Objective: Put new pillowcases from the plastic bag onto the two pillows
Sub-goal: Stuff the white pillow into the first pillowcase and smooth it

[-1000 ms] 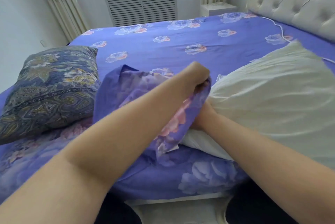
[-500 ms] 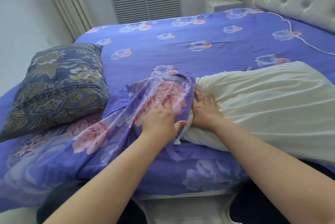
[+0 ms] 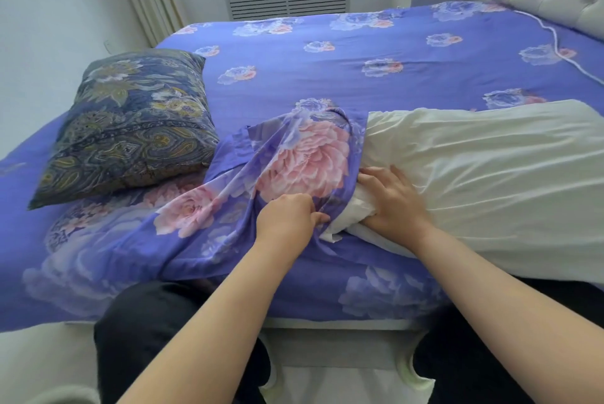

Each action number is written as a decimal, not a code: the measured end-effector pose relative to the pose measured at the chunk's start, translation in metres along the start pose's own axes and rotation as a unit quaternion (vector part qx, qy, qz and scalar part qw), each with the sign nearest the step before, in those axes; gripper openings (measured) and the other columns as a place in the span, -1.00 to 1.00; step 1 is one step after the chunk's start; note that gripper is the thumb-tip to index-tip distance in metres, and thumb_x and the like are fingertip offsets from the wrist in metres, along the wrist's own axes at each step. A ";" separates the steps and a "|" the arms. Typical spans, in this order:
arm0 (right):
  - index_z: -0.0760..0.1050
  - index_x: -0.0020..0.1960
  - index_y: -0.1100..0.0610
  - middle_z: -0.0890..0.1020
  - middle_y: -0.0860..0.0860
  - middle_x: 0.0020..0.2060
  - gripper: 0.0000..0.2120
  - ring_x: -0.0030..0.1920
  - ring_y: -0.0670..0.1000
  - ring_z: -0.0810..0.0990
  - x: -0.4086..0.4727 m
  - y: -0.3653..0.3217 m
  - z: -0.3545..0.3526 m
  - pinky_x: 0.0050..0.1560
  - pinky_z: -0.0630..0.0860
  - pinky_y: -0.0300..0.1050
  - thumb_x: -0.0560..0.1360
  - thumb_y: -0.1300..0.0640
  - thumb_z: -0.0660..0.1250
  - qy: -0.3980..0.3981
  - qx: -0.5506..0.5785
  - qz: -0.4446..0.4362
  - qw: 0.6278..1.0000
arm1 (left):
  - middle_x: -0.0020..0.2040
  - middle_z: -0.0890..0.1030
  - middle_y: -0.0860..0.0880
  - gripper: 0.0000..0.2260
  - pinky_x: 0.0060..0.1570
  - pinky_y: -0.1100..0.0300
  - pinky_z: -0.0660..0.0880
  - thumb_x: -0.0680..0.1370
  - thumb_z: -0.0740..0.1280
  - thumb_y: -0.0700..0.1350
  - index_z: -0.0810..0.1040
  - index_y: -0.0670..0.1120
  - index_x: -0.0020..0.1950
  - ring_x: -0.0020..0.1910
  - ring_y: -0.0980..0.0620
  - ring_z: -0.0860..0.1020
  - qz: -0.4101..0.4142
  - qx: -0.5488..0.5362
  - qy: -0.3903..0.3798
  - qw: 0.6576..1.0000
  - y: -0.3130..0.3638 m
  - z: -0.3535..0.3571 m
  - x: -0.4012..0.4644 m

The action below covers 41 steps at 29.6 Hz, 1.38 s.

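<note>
Bed (image 3: pixel 343 83) in smooth violet floral sheet. Near edge: plump cream pillow (image 3: pixel 483 175), one end inside crumpled floral pillowcase (image 3: pixel 304 158). Left hand (image 3: pixel 287 224) pinching pillowcase hem; right hand (image 3: pixel 392 201) spread flat, pressing pillow.

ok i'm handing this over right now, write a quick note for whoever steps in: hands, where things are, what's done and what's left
Left hand: pinches the edge of the purple floral pillowcase at its opening.
Right hand: presses flat on the near corner of the white pillow.
The pillowcase covers only the pillow's left end; the rest is bare.
The dark paisley pillow lies to the left on the bed, untouched.
No plastic bag in view.
Left: pull the case fully over the white pillow, then cover the second pillow.
</note>
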State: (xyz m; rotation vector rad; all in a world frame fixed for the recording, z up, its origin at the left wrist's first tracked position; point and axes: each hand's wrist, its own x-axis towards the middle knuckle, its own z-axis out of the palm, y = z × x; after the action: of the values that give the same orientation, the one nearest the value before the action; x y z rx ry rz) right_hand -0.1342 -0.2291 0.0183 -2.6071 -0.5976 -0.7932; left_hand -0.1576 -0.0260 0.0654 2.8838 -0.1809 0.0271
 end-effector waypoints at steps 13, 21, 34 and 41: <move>0.51 -0.07 0.12 0.59 -0.04 -0.21 -0.78 -0.20 -0.13 0.54 0.036 0.006 -0.029 -0.06 0.50 -0.31 0.54 0.39 0.18 -0.264 0.453 0.345 0.778 | -0.28 0.59 0.01 -0.73 -0.22 0.04 0.45 0.54 0.29 0.07 0.46 -0.03 -0.30 -0.20 -0.04 0.54 0.077 -0.261 0.063 0.960 0.063 0.013 -0.002; 0.60 0.05 0.18 0.68 0.12 0.00 -0.33 0.06 0.02 0.63 0.049 0.013 -0.031 0.14 0.52 -0.14 0.39 -0.38 0.14 -0.249 0.528 0.312 0.750 | 0.50 0.24 -0.09 -0.46 0.40 -0.04 0.17 0.58 0.08 0.18 0.22 -0.06 0.49 0.45 -0.10 0.22 0.045 0.037 0.122 0.991 0.012 0.014 0.029; 0.36 -0.49 0.11 0.42 -0.02 -0.61 -0.58 -0.44 -0.02 0.46 0.181 0.024 0.008 -0.41 0.29 -0.14 0.50 0.02 0.33 -0.125 0.179 0.332 0.918 | -0.10 0.62 -0.08 -0.55 -0.31 0.08 0.45 0.57 0.01 0.16 0.56 -0.11 0.03 -0.17 -0.14 0.57 0.086 0.081 0.150 0.982 0.013 0.043 0.009; 0.58 -0.25 0.04 0.50 -0.02 -0.41 -0.72 -0.31 -0.04 0.47 0.219 0.037 0.028 -0.30 0.41 -0.20 0.51 -0.11 0.30 -0.247 0.183 0.305 0.901 | -0.28 0.57 -0.01 -0.71 -0.38 0.10 0.43 0.56 0.13 -0.01 0.54 -0.07 -0.23 -0.30 -0.08 0.52 0.111 -0.007 0.232 0.966 -0.005 0.044 0.020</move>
State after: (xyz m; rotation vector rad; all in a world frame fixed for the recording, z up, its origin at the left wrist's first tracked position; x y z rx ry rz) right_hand 0.0610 -0.1842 0.1173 -2.4009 -0.0090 0.1715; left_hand -0.1368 -0.0345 0.0225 2.7336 -0.4066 0.7286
